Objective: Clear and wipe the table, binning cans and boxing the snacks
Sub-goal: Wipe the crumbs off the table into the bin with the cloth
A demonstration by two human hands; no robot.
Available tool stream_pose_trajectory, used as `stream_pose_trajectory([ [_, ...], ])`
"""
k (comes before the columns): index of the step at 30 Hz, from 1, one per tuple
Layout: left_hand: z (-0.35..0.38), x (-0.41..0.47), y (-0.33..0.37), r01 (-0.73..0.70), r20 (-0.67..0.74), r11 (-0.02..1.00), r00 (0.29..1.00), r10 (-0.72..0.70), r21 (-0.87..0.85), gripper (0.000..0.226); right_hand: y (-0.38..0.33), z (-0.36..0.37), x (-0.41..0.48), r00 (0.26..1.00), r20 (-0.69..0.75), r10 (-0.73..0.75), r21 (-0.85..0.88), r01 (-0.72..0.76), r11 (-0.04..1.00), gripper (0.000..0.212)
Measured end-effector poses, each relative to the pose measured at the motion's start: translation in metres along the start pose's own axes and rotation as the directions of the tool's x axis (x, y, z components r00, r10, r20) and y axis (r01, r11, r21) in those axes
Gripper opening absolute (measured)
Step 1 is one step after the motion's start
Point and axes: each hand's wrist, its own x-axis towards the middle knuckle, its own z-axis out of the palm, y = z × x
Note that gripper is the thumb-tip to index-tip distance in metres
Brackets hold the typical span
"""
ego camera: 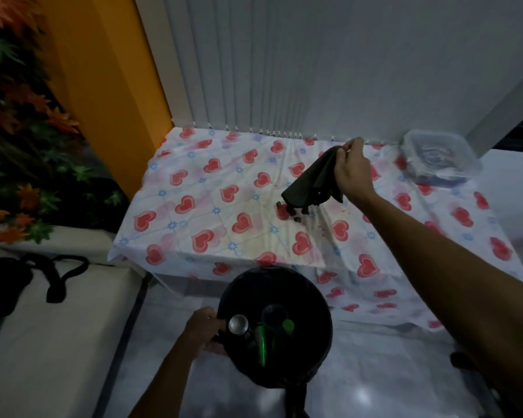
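My right hand (352, 173) pinched the dark cloth (310, 185) just above the crumbs (296, 219) on the bench (194, 188). My left hand (204, 330) gripped the bin (311, 295) at six o'clock from them, so I judged the right hand nearer.

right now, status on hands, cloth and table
Right hand pinches dark cloth over the crumbs on the tablecloth. Left hand grips bin rim, can inside. Lidded box at far right corner, out of the way.
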Motion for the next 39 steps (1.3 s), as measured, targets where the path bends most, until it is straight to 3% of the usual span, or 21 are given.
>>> stream_pose_trajectory([
  [8, 0.008, 0.013, 0.05, 0.089, 0.025, 0.996, 0.996, -0.088, -0.03, 0.04, 0.049, 0.038, 0.088, 0.994, 0.109, 0.012, -0.031, -0.009, 0.999, 0.02],
  [11, 0.008, 0.023, 0.061, 0.107, 0.032, 0.994, 0.994, -0.107, 0.012, 0.032, 0.068, 0.059, 0.11, 0.988, 0.152, 0.018, -0.043, -0.012, 0.999, 0.022],
  [16, 0.007, 0.035, 0.064, 0.161, 0.055, 0.987, 0.985, -0.163, 0.026, 0.028, 0.09, 0.097, 0.121, 0.949, 0.31, -0.047, -0.09, 0.079, 0.993, 0.02],
  [19, 0.009, 0.04, 0.062, 0.162, 0.069, 0.987, 0.984, -0.162, 0.012, 0.028, 0.106, 0.12, 0.119, 0.882, 0.463, -0.086, -0.15, 0.173, 0.973, 0.026],
  [21, 0.01, 0.045, 0.062, 0.156, 0.076, 0.988, 0.985, -0.157, 0.016, 0.028, 0.115, 0.135, 0.118, 0.842, 0.532, -0.086, -0.29, 0.277, 0.916, 0.043],
  [24, 0.01, 0.053, 0.064, 0.149, 0.067, 0.989, 0.987, -0.149, 0.007, 0.027, 0.118, 0.152, 0.119, 0.877, 0.479, -0.038, -0.539, 0.328, 0.776, 0.073],
  [28, 0.01, 0.063, 0.064, 0.142, 0.069, 0.99, 0.987, -0.142, 0.005, 0.027, 0.121, 0.169, 0.124, 0.898, 0.433, -0.073, -0.467, 0.293, 0.834, 0.08],
  [32, 0.01, 0.069, 0.065, 0.132, 0.076, 0.991, 0.989, -0.13, -0.023, 0.027, 0.137, 0.183, 0.113, 0.829, 0.555, -0.06, -0.434, 0.35, 0.83, 0.07],
  [39, 0.012, 0.073, 0.071, 0.104, 0.102, 0.993, 0.99, -0.097, -0.059, 0.025, 0.135, 0.178, 0.083, 0.83, 0.546, -0.111, -0.44, 0.397, 0.806, 0.051],
])
